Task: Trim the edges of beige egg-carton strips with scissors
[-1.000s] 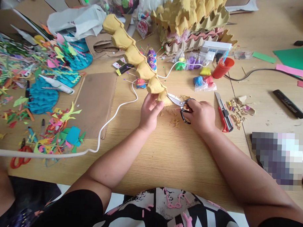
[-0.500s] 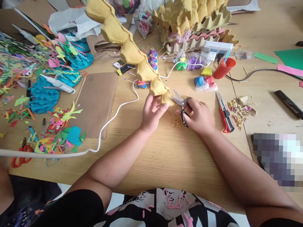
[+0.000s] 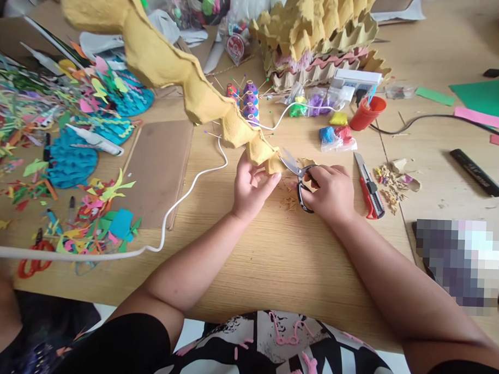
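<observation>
My left hand (image 3: 251,190) grips the near end of a long yellow egg carton strip (image 3: 191,89), which slants up and away to the upper left. In my right hand (image 3: 333,192) is a pair of scissors (image 3: 301,172) with dark handles. Their blades point left and are parted at the strip's near end; I cannot tell whether they bite into it. Small yellow scraps (image 3: 290,203) lie on the table below the scissors. Behind the strip stand purple egg-cup figures (image 3: 251,102) with pins stuck in them, partly covered by it.
A red box cutter (image 3: 370,191) lies right of my right hand, beside a pile of scraps (image 3: 392,184). Stacked egg trays (image 3: 316,36) stand at the back near a red cup (image 3: 367,113). A white cable (image 3: 166,217) crosses the left side, past brown cardboard (image 3: 158,173).
The far end of the egg carton strip has swung left and nearer to me, uncovering more of the pinned figures. Both hands stay nearly in place, and the scissors have shifted slightly.
</observation>
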`<move>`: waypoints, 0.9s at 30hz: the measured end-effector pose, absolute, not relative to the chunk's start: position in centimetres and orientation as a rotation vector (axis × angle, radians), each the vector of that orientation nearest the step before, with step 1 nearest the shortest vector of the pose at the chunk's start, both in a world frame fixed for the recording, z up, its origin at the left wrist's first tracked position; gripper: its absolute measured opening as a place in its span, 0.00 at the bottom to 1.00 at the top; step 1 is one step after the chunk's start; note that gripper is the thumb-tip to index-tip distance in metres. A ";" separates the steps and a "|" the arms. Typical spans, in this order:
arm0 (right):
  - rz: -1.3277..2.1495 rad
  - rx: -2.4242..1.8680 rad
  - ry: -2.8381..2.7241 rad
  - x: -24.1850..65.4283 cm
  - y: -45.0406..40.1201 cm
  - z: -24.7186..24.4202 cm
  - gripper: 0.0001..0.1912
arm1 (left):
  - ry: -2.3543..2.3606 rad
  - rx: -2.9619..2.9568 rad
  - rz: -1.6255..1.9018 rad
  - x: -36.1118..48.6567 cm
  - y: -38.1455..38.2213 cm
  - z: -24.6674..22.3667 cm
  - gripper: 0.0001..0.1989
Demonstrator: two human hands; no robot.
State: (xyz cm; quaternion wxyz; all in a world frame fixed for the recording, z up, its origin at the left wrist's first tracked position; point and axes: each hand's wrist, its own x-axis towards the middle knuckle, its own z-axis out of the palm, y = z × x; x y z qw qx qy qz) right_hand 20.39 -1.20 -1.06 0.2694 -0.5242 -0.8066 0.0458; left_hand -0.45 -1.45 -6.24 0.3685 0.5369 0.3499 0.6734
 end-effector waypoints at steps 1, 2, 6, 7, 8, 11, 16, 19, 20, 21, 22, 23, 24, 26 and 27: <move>0.119 -1.412 -2.176 20.4 -1.2 -1.0 0.18 | 0.913 1.382 1.734 -0.4 -1.5 -6.3 0.38; 0.115 -1.411 -2.179 20.4 -1.3 -1.0 0.19 | 0.923 1.385 1.742 -0.4 -1.5 -6.2 0.38; 0.104 -1.418 -2.187 20.3 -1.3 -1.0 0.21 | 0.913 1.384 1.765 -0.3 -1.6 -6.1 0.37; 0.102 -1.422 -2.190 20.3 -1.3 -1.0 0.21 | 0.915 1.382 1.765 -0.3 -1.6 -6.1 0.37; 0.099 -1.426 -2.194 20.4 -1.3 -1.1 0.21 | 0.918 1.380 1.764 -0.3 -1.6 -6.0 0.37; 0.090 -1.434 -2.210 20.4 -1.3 -1.0 0.22 | 0.918 1.373 1.772 -0.2 -1.7 -6.0 0.37; 0.090 -1.442 -2.226 20.3 -1.3 -0.9 0.23 | 0.902 1.359 1.789 -0.3 -1.6 -6.2 0.36; 0.088 -1.458 -2.244 20.3 -1.3 -0.8 0.23 | 0.920 1.356 1.784 -0.3 -1.6 -6.3 0.37; 0.085 -1.469 -2.250 20.3 -1.3 -0.8 0.23 | 0.940 1.360 1.780 -0.4 -1.5 -6.4 0.38; 0.083 -1.480 -2.256 20.3 -1.3 -0.8 0.23 | 0.961 1.363 1.777 -0.4 -1.5 -6.5 0.38; 0.079 -1.489 -2.260 20.3 -1.3 -0.8 0.22 | 0.977 1.366 1.776 -0.3 -1.5 -6.5 0.39; 0.072 -1.496 -2.261 20.3 -1.3 -0.8 0.22 | 0.985 1.367 1.778 -0.3 -1.4 -6.6 0.40; 0.065 -1.497 -2.261 20.3 -1.3 -0.8 0.23 | 0.986 1.364 1.780 -0.3 -1.4 -6.6 0.40; 0.050 -1.487 -2.261 20.3 -1.3 -0.9 0.23 | 0.982 1.351 1.788 -0.3 -1.4 -6.6 0.41; 0.043 -1.480 -2.261 20.3 -1.3 -0.9 0.23 | 0.981 1.345 1.792 -0.2 -1.5 -6.6 0.42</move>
